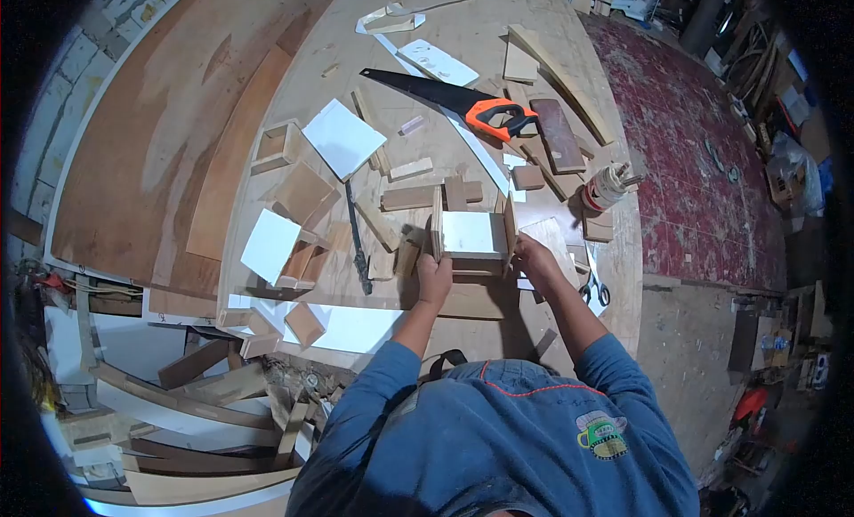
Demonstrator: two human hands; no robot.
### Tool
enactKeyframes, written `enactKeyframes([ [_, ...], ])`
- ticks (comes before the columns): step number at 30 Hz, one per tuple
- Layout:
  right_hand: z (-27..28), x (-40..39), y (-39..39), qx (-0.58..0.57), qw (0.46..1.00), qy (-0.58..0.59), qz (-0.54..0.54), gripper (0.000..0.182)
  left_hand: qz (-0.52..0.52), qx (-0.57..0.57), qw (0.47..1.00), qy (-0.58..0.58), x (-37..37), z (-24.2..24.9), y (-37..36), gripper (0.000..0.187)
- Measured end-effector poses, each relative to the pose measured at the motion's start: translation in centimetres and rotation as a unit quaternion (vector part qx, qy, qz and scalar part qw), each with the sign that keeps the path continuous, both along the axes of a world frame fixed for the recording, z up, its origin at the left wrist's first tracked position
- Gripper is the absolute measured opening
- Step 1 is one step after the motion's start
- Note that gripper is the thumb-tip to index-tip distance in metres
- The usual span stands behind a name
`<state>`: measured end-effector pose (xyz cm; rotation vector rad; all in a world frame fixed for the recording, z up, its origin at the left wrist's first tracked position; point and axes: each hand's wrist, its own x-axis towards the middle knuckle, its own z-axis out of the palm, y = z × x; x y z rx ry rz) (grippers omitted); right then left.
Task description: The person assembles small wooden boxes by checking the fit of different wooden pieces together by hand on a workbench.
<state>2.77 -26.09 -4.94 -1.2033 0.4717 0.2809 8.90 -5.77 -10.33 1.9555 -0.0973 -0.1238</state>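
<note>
Far to my left, a broad brown plywood sheet [169, 117] leans along the edge of the counter [427, 45]. Next come the finished little boxes: one open wooden box [277, 146] near the top, one white-faced box [283, 250] closer to me, and a white square panel [342, 137] lying flat between them. A dark narrow strip [358, 239] lies just right of those.

My left hand [434, 279] grips the left wall of the small white-bottomed box [471, 237], fingers curled on its lower left corner. The box sits on the counter straight in front of me, between my two hands, open side up. My right hand [535, 254] pinches the box's right wall, fingertips closed on the thin wooden side.

Beyond the box lies a handsaw [454, 99] with an orange and black handle, its blade pointing left. Right of the box stands a glue bottle [607, 186], and scissors [594, 290] lie near the counter's right edge, just beside my right forearm. Loose wood offcuts [418, 195] are scattered around.
</note>
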Motion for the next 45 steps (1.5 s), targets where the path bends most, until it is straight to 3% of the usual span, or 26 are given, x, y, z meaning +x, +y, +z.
enactKeyframes([
  [4,1.4,-1.0,1.1,-0.018,1.000,-0.012,-0.010,0.067,-0.023,0.027,0.998,-0.049,0.2,-2.6,1.0,0.036],
  [8,-4.2,-1.8,0.5,-0.027,0.996,-0.073,-0.037,0.071,-0.138,0.188,0.972,0.038,-0.2,-2.1,3.0,0.028],
  [10,-2.1,-2.4,0.9,-0.001,0.998,-0.057,-0.027,0.072,-0.175,0.245,0.950,0.082,-0.5,-2.2,3.4,0.030],
  [12,-1.4,-2.7,1.2,0.023,0.999,-0.043,-0.018,0.073,-0.178,0.105,0.965,-0.159,-0.7,-2.4,3.2,0.036],
  [13,-2.0,-2.9,1.3,0.017,0.997,-0.078,-0.018,0.073,-0.178,0.105,0.965,-0.160,-0.8,-2.9,3.4,0.036],
  [15,-3.5,-3.4,1.5,0.011,0.993,-0.113,-0.019,0.073,-0.209,0.146,0.961,-0.103,-1.2,-3.8,4.0,0.044],
  [19,-5.9,-4.6,1.6,-0.010,0.994,-0.104,-0.040,0.072,-0.225,0.139,0.963,-0.048,-2.0,-0.1,3.6,0.041],
  [21,-5.8,-5.1,1.9,-0.014,0.996,-0.089,-0.026,0.072,-0.179,0.244,0.934,0.192,-2.5,3.7,2.8,0.041],
  [24,-5.6,-6.0,2.3,-0.062,0.997,-0.039,0.016,0.072,-0.157,0.217,0.940,0.212,-2.7,3.0,2.9,0.042],
  [26,-6.9,-6.4,2.7,-0.036,0.996,-0.071,-0.037,0.057,-0.152,0.213,0.941,0.213,-3.0,3.2,3.0,0.042],
  [29,-4.3,-7.1,2.9,-0.001,0.999,-0.040,0.012,0.071,-0.160,0.214,0.940,0.213,-3.3,3.9,3.2,0.041],
  [31,-5.3,-7.3,2.4,-0.017,0.999,-0.045,0.019,0.068,-0.176,0.219,0.936,0.211,-3.5,4.8,3.4,0.040],
  [33,-5.5,-7.6,1.3,-0.036,0.998,-0.049,0.027,0.064,-0.242,0.253,0.911,0.219,-3.6,5.8,3.9,0.066],
  [34,-4.9,-7.7,0.6,-0.289,0.952,-0.097,0.023,0.062,-0.243,0.252,0.911,0.218,-3.7,4.8,4.5,0.066],
  [35,-4.3,-7.6,-0.1,-0.522,0.842,-0.136,0.018,0.059,-0.257,0.178,0.937,0.156,-3.8,3.1,5.2,0.066],
  [36,-2.1,-7.3,-0.5,-0.597,0.793,-0.123,-0.010,0.063,-0.267,0.102,0.954,0.092,-4.0,2.2,5.6,0.069],
  [37,-1.3,-7.1,-1.4,-0.677,0.730,-0.087,0.010,0.071,-0.269,0.100,0.954,0.092,-4.2,2.4,5.5,0.069],
  [39,-1.8,-6.9,-2.5,-0.703,0.711,-0.005,0.002,0.082,-0.215,-0.179,0.955,0.095,-4.6,3.4,5.3,0.079],
  [43,-2.5,-6.7,-3.8,-0.702,0.711,0.036,0.021,0.089,-0.215,-0.179,0.960,-0.012,-3.7,6.9,4.5,0.083],
  [45,-2.1,-6.6,-4.6,-0.662,0.749,0.020,0.024,0.092,-0.223,-0.181,0.958,-0.011,-3.7,7.0,4.4,0.075],
])
